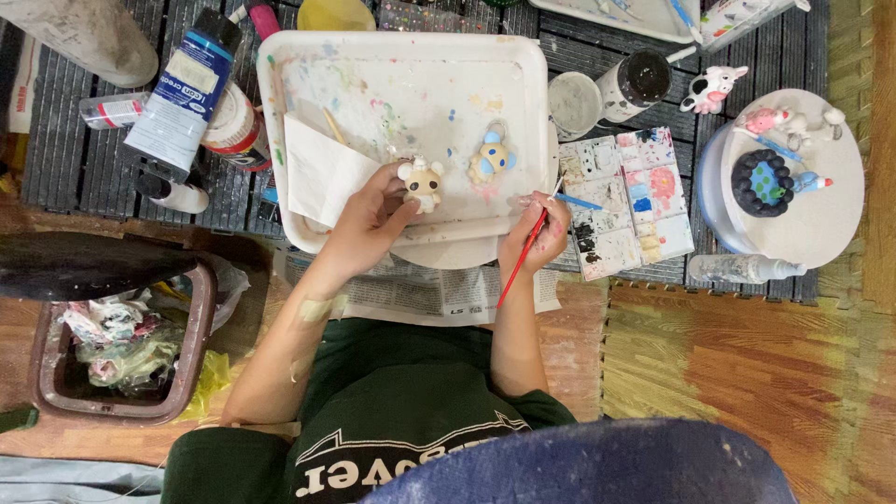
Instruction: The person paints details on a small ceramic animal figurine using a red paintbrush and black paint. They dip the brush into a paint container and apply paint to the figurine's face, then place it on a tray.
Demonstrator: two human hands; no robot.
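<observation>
Plaster, or something much like it, seems to make up the cream bear figurine: small, rounded, matte, with stubby ears. The left hand grips it, fingers curled behind its body and the thumb pressed up against its underside, so the figurine sits just past the fingertips, over the white plastic tray. The tray is shallow, round-cornered and smeared with pale paint. Just beyond the figurine, toward the other hand, a blue and yellow figurine lies on the tray. The right hand is closed on a thin red-handled brush, pinched near its tip, the handle slanting back toward the body. Touching those fingertips' far side lies a blue-handled brush reaching onto a square, gridded palette caked with dried colours. Crumpled newspaper lies beneath both wrists.
</observation>
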